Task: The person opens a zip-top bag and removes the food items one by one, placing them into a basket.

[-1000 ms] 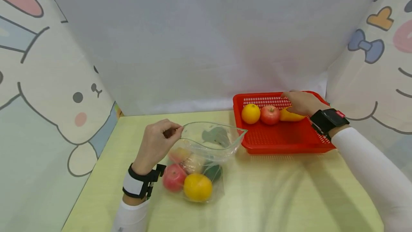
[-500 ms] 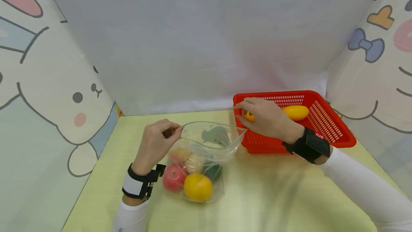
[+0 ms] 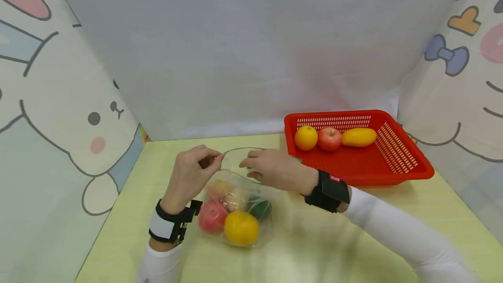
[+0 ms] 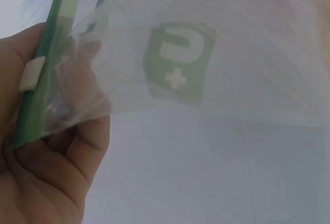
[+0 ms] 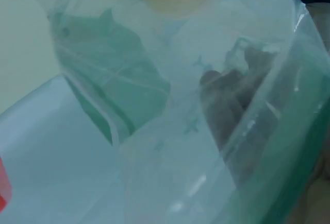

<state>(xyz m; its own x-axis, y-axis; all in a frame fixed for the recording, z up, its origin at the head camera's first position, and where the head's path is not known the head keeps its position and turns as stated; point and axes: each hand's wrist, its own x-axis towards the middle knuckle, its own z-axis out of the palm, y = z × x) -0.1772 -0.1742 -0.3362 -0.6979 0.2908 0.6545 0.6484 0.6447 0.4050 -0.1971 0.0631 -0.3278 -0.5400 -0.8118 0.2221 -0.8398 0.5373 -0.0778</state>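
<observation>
1. Left hand point(image 3: 194, 174) pinches the clear bag point(image 4: 258, 69) at its edge.
2. Right hand point(image 3: 279, 169) is over the bag's mouth, fingers bent, can't tell if they've got anything.
3. Bag's on the table point(image 3: 306, 239), fruit point(image 3: 241, 229) inside, near a red basket point(image 3: 349, 165).

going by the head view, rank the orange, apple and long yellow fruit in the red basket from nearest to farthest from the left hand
From the left hand, head view:
1. Orange, leftmost in the red basket
2. Apple, middle of the row
3. Long yellow fruit, right end of the row
</observation>
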